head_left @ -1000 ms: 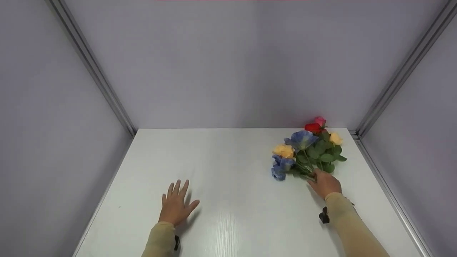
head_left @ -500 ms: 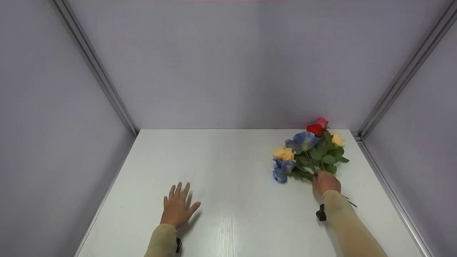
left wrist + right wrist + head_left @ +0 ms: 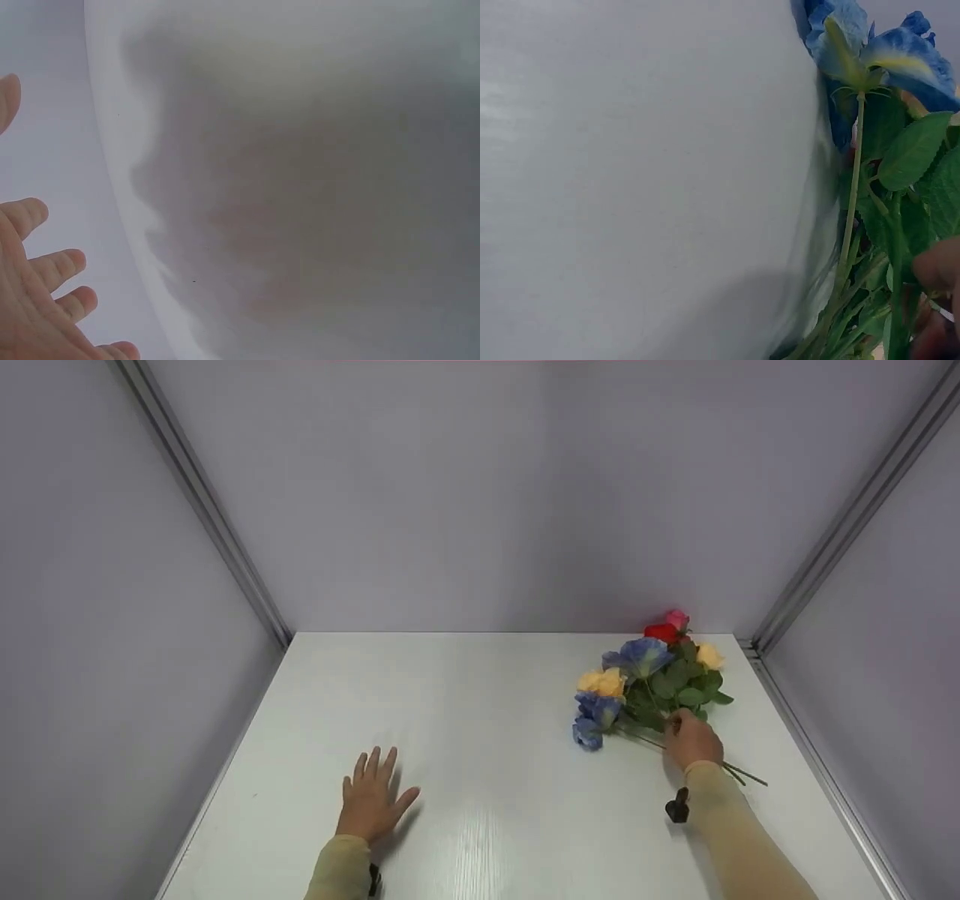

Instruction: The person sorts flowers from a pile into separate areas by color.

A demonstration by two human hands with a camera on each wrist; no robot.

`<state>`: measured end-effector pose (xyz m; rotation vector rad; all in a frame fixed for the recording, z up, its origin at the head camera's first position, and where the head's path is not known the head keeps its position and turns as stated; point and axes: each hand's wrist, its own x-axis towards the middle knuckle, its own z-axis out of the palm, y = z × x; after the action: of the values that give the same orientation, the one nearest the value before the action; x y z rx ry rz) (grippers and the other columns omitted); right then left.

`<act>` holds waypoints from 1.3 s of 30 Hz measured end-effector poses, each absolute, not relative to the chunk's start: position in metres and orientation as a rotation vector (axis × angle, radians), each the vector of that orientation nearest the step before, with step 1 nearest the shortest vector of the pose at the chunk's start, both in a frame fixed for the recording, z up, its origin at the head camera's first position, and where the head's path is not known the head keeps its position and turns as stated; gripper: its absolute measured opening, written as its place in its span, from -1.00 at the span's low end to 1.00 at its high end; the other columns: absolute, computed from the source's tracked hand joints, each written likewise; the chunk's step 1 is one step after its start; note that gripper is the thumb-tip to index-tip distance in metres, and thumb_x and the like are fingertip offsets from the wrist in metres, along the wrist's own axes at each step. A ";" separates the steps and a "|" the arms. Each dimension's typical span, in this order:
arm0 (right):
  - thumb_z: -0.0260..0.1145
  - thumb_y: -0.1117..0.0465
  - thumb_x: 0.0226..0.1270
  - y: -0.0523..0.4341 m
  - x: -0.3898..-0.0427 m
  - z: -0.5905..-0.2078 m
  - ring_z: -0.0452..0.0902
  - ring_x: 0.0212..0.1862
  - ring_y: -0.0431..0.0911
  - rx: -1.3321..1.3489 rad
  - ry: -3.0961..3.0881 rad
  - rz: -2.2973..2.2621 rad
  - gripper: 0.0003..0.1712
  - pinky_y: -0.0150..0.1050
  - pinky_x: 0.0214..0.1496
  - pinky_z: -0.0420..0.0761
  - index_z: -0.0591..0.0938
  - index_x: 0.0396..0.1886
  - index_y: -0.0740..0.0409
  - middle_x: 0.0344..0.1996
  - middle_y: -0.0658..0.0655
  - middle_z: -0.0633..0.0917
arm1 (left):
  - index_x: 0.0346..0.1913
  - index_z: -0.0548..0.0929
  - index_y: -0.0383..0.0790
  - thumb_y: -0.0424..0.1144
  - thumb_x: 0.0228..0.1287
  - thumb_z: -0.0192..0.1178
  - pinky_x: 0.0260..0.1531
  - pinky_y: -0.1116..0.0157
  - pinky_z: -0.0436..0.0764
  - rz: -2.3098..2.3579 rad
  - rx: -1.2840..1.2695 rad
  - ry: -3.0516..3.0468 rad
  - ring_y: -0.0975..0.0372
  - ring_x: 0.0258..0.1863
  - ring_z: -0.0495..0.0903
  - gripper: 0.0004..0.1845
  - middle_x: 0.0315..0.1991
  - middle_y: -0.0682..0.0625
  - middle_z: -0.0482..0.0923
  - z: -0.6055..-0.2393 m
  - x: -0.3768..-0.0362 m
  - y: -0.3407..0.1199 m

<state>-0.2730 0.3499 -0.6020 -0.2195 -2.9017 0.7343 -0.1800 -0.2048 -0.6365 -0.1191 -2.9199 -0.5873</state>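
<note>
Even, diffuse light is cast from above; the head view is bright and sharp. Soft shadows are thrown beside the left hand and right hand on the table. A faint sheen is seen near centre. Both wrist views are blurred, with edges curved by distortion.

both arms wear snug beige sleeves down to the wrists, hands bare. a small black camera mount is strapped under each wrist, the left one barely showing.
</note>
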 end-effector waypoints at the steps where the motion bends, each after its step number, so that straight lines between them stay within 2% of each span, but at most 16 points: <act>1: 0.13 0.21 0.40 0.350 -0.273 -0.602 0.60 -0.23 0.15 -0.236 -2.912 0.750 -0.72 0.08 -0.24 0.52 0.59 -0.02 0.26 -0.23 0.28 0.67 | 0.47 0.19 -0.09 0.32 0.21 0.11 0.16 -0.37 0.07 -0.582 -0.117 -2.924 -0.18 0.43 0.00 -0.12 0.45 -0.25 0.09 -0.636 -0.180 -0.205; 8: 0.20 0.23 0.35 0.354 -0.274 -0.595 0.57 -0.09 0.23 -0.256 -2.955 0.818 -0.70 0.14 -0.12 0.51 0.62 -0.01 0.30 -0.13 0.32 0.66 | 0.47 0.19 -0.10 0.29 0.22 0.14 0.18 -0.36 0.04 -0.582 -0.091 -2.948 -0.17 0.43 -0.02 -0.12 0.46 -0.24 0.07 -0.634 -0.179 -0.205; 15: 0.28 0.21 0.25 0.358 -0.274 -0.583 0.57 -0.19 0.22 -0.174 -2.925 0.705 -0.76 0.15 -0.18 0.50 0.67 -0.17 0.27 -0.30 0.27 0.68 | 0.46 0.20 -0.15 0.24 0.23 0.16 0.18 -0.35 0.07 -0.551 -0.089 -2.955 -0.17 0.43 -0.01 -0.15 0.45 -0.25 0.09 -0.634 -0.178 -0.205; 21: 0.33 0.20 0.19 0.361 -0.277 -0.575 0.43 -0.17 0.27 -0.091 -2.857 0.506 -0.78 0.27 -0.08 0.35 0.69 -0.23 0.24 -0.36 0.25 0.65 | 0.47 0.18 -0.16 0.24 0.26 0.14 0.19 -0.35 0.05 -0.574 -0.087 -2.966 -0.17 0.44 -0.03 -0.15 0.46 -0.25 0.07 -0.633 -0.177 -0.205; 26: 0.35 0.11 0.17 0.366 -0.286 -0.581 0.34 -0.02 0.36 -0.111 -2.905 0.547 -0.55 0.34 -0.05 0.28 0.61 -0.02 0.30 -0.20 0.37 0.63 | 0.46 0.20 -0.16 0.22 0.24 0.17 0.19 -0.33 0.07 -0.559 -0.085 -2.957 -0.18 0.43 -0.01 -0.15 0.45 -0.25 0.09 -0.646 -0.187 -0.203; 30: 0.30 0.02 0.24 0.370 -0.287 -0.582 0.26 0.08 0.45 -0.070 -2.930 0.596 -0.38 0.39 -0.06 0.26 0.50 0.16 0.36 -0.05 0.47 0.58 | 0.45 0.21 -0.16 0.21 0.23 0.18 0.19 -0.33 0.09 -0.534 -0.073 -2.951 -0.17 0.43 0.00 -0.15 0.44 -0.25 0.10 -0.649 -0.187 -0.203; 36: 0.18 0.30 0.35 0.367 -0.287 -0.575 0.39 -0.06 0.34 -0.013 -2.789 0.599 -0.68 0.30 -0.06 0.34 0.60 0.03 0.37 -0.11 0.41 0.64 | 0.41 0.28 -0.22 0.11 0.22 0.24 0.18 -0.31 0.14 -0.541 -0.080 -2.936 -0.18 0.41 0.06 -0.21 0.41 -0.27 0.16 -0.648 -0.186 -0.198; 39: 0.18 0.36 0.35 0.360 -0.289 -0.566 0.45 -0.09 0.29 0.030 -2.780 0.626 -0.73 0.24 -0.06 0.41 0.63 0.00 0.35 -0.13 0.37 0.66 | 0.35 0.35 -0.27 0.04 0.23 0.26 0.19 -0.26 0.20 -0.563 -0.112 -2.927 -0.17 0.37 0.15 -0.28 0.36 -0.28 0.25 -0.643 -0.185 -0.191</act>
<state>-0.2886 0.3599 -0.5657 0.0300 -2.7804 0.6258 -0.1851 -0.1912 -0.6427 -0.1119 -2.9267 -0.5635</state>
